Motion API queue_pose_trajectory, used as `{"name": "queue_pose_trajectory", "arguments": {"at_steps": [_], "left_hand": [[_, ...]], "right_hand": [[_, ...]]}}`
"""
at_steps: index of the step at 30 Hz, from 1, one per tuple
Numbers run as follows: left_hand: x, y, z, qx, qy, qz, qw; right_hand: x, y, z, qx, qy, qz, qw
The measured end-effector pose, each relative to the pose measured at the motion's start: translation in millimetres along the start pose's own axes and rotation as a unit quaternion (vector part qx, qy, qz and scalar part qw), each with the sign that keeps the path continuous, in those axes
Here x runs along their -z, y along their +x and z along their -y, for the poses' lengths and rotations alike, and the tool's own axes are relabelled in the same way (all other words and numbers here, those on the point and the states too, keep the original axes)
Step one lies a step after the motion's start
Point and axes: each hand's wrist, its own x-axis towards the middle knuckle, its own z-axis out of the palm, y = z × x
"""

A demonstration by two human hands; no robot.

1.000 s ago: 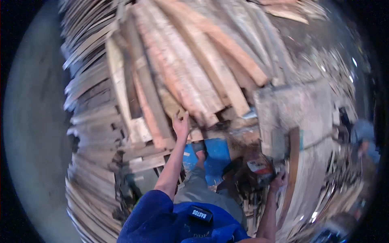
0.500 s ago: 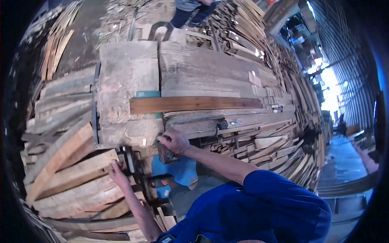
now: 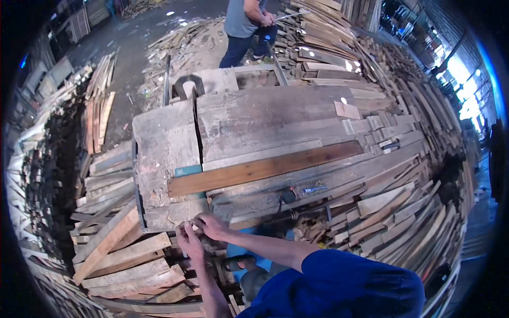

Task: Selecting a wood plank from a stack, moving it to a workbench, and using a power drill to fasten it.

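My left hand and my right hand come together at the near edge of a worn wooden bench. Both are closed, thumbs and fingers drawn in. Between the fingertips is something small and pale that I cannot make out. Just beyond my hands, a reddish-brown plank lies across the bench, its right end slanting away from me. A teal strip shows beside the plank's left end. Farther right on the bench's near side sit a small black round object and a thin blue item.
A dark gap splits the bench top. Stacked boards crowd the right side, and loose timber lies at left. Beyond the bench stands another person holding a thin rod. Blue material lies below my right arm.
My left hand has left the timber and met my right hand at the bench edge. My view has tilted up, showing more floor and more of the other person.
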Motion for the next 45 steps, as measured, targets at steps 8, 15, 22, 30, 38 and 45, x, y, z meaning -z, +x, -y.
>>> {"name": "queue_pose_trajectory", "arguments": {"at_steps": [8,15,22,30,38,45], "left_hand": [[-40.9,-19.7,21.8,-0.088,0.37,0.092,0.92],[-61.1,-0.2,18.3,-0.127,0.466,0.073,0.873],[-65.2,-3.2,18.0,-0.076,0.452,0.067,0.886],[-44.1,-3.7,21.0,-0.078,0.487,0.138,0.859],[-41.1,9.0,34.1,-0.09,0.478,0.206,0.849],[-44.9,11.3,48.0,-0.101,0.504,0.249,0.821]], "right_hand": [[250.4,-69.7,-136.3,-0.075,-0.081,0.237,0.965],[510.6,-217.5,-170.4,-0.358,-0.294,0.109,0.879],[406.4,-326.7,-99.1,-0.39,-0.143,0.089,0.905],[209.2,-348.8,-46.3,-0.432,-0.178,-0.197,0.862],[215.9,-351.1,100.4,-0.43,0.126,-0.139,0.883],[193.2,-377.7,120.6,-0.445,0.008,-0.202,0.872]]}}
